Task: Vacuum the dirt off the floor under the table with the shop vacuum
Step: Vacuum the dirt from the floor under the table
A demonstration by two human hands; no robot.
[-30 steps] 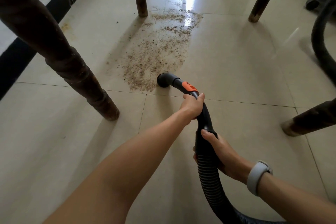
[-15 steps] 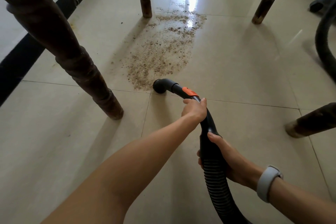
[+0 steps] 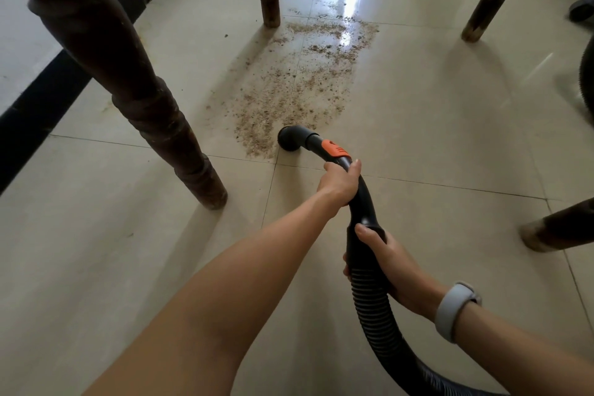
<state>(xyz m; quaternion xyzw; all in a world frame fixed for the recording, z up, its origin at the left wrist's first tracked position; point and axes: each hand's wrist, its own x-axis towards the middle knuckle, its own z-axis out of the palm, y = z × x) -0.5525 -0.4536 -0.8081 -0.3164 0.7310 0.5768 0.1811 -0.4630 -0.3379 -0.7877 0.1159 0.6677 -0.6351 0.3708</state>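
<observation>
A person's two bare hands steer the curved black plastic vacuum nozzle (image 3: 291, 138) across a glossy beige tiled floor (image 3: 434, 125), its round mouth pressed down at the near edge of a long patch of tan sawdust-like dirt (image 3: 299, 87) in the centre of the frame. The left hand (image 3: 339, 182), reaching in from the lower left, has its fingers wrapped around the rigid black handle just behind an orange slider (image 3: 332, 148). The right hand (image 3: 385, 262), entering from the lower right and wearing a pale grey wristband (image 3: 453, 310), clasps the joint where the handle meets the ribbed black hose (image 3: 376, 315), which runs off the bottom edge. The dirt stretches from the nozzle up toward a glare of light at upper centre. Four dark turned wooden table legs (image 3: 154, 112) frame the scene: a thick one at the left, a slim one at top centre, one at upper right and one at the right edge. A black floor border strip (image 3: 58, 87) crosses the upper left. At the far right edge, a dark curved shape is probably more hose.
</observation>
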